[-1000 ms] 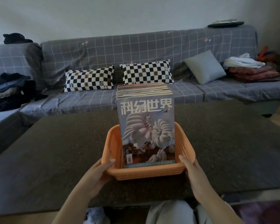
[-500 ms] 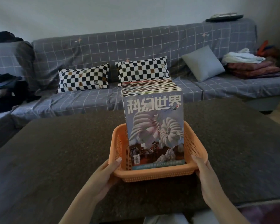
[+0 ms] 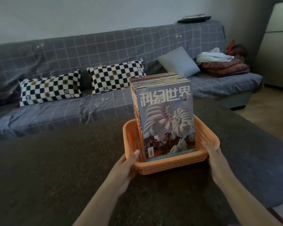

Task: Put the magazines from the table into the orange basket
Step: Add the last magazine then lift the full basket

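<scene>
One orange basket, perforated plastic, rectangular with rounded corners, sits on the table, a dark speckled stone-like top. One thick stack of magazines stands upright inside it, too many to count, glossy cover with big white Chinese characters and pale spiral shell shapes facing the camera. Two hands: left hand grips the basket's near-left corner, thumb over the rim; right hand holds the near-right corner, fingers on the outside wall, thumb on the rim. Hands are apart, one per side of the basket. Behind the table one long sofa in a grey cover with a thin white grid. On it two black-and-white checkered pillows, one plain grey cushion, one pile of folded cloth, dark red under white. Flat dark object on the sofa back, too small to identify. Pale plain wall behind, light floor at right.
</scene>
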Demonstrator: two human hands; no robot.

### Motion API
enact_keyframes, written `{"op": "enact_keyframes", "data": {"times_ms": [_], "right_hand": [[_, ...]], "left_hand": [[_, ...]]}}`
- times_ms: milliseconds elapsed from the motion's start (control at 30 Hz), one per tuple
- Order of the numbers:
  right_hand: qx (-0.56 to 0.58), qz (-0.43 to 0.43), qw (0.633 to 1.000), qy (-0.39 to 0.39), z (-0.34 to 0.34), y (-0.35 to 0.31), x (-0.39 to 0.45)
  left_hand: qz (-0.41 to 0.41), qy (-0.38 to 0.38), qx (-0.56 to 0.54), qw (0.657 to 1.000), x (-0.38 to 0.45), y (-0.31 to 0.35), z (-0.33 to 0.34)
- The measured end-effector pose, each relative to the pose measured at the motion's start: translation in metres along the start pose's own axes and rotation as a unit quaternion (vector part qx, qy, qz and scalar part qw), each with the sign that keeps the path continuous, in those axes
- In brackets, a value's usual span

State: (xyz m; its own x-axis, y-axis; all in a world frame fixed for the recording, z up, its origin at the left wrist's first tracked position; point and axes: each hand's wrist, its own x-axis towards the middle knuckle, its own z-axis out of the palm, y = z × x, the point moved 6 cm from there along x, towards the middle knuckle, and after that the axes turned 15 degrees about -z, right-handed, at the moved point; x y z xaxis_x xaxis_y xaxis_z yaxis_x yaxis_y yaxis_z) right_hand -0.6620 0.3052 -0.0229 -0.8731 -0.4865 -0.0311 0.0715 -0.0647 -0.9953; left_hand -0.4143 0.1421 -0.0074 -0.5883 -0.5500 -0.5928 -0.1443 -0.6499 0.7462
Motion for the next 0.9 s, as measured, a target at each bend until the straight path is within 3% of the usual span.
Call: {"op": "enact_keyframes", "data": {"times_ms": [567, 900], "right_hand": [[-0.061, -0.044, 0.993, 0.093, -0.094, -0.023, 0.195], [-0.089, -0.009, 0.993, 0.079, -0.117, -0.026, 0.281]], "left_hand": [[0.021, -0.045, 0.040, 0.998, 0.149, 0.046, 0.176], [0.031, -0.026, 0.050, 0.998, 0.211, 0.067, 0.232]]}}
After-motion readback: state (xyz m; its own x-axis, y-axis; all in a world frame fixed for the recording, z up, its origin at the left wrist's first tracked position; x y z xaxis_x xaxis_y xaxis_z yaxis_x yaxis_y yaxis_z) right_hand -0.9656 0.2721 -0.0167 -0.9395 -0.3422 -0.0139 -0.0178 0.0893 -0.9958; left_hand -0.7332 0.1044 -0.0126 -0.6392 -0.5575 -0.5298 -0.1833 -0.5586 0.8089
